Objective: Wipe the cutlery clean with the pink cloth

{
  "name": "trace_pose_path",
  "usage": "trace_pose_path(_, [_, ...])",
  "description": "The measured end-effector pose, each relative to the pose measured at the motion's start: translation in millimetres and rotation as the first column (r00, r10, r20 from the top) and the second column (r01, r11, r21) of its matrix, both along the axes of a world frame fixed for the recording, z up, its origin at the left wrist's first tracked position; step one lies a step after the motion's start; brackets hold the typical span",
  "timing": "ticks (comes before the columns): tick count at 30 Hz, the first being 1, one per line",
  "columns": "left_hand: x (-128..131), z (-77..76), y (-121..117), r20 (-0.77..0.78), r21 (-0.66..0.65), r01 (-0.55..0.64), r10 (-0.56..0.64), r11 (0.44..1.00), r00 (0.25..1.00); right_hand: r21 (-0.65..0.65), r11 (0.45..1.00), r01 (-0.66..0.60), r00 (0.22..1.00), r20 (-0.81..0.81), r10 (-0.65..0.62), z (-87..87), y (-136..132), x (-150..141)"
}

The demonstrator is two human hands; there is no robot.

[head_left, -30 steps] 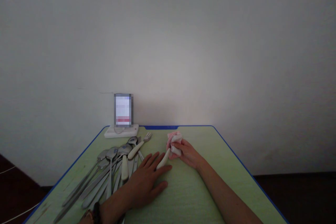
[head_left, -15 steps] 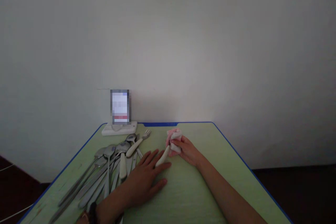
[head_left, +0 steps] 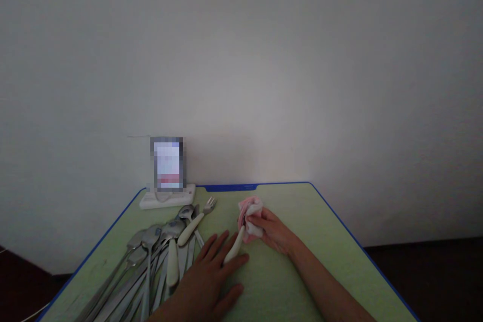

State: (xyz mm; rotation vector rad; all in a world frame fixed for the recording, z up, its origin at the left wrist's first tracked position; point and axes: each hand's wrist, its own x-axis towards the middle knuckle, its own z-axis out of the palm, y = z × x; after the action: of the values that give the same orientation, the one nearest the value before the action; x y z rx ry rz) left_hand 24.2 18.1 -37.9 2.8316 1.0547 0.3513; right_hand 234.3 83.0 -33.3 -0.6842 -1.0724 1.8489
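A pink-and-white cloth [head_left: 247, 206] is bunched in my right hand [head_left: 274, 230], fingers closed round it. The cloth wraps the head of a white-handled utensil [head_left: 234, 247], so I cannot see what kind it is. Its handle slants down between the index and middle fingers of my left hand [head_left: 211, 276], which lies low over the table with the other fingers stretched out. Just left of that hand lies a white-handled fork [head_left: 191, 228], tines pointing away. Another white handle [head_left: 172, 261] rests on the pile beside it.
Several metal spoons [head_left: 151, 236] and other long-handled cutlery lie heaped on the table's left side. A blurred screen [head_left: 168, 163] stands on a white base [head_left: 168, 200] at the back left. The green table [head_left: 302, 221] has a blue edge and meets a plain wall [head_left: 283, 85].
The view has tilted slightly, so the table and cutlery sit lower in the picture. Both hands keep nearly the same hold on the cloth and the utensil.
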Motion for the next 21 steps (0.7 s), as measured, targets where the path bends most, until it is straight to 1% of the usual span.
trace_pose_path(3, [-0.5, -4.7, 4.5, -0.017, 0.036, 0.021, -0.02, 0.999, 1.0, -0.014, 1.0, 0.021, 0.999, -0.029, -0.021, 1.4, 0.9, -0.5])
trace_pose_path(7, [-0.9, -8.7, 7.5, -0.005, 0.075, 0.025, -0.024, 0.997, 1.0, -0.028, 0.994, 0.108, 0.991, -0.08, -0.11, -0.7, 2.9, -1.4])
trace_pose_path(10, [-0.1, -6.4, 5.0, 0.0, 0.049, 0.021, -0.021, 0.999, 1.0, -0.07, 0.987, 0.143, 0.981, -0.12, -0.151, -4.8, 3.9, -1.3])
trace_pose_path(14, [1.6, -3.1, 1.5, 0.003, -0.023, -0.025, 0.025, 0.999, 1.0, -0.122, 0.982, 0.142, 0.978, -0.135, -0.158, -12.4, 5.5, -0.3])
trace_pose_path(16, [1.7, -2.9, 0.8, 0.015, -0.046, -0.023, 0.024, 0.999, 1.0, -0.142, 0.98, 0.137, 0.977, -0.142, -0.157, -14.1, 6.4, -0.3])
trace_pose_path(21, [1.7, -2.8, -1.0, 0.008, -0.069, -0.024, 0.024, 0.997, 1.0, -0.239, 0.961, 0.142, 0.934, -0.288, -0.21, -6.1, 6.0, 2.3])
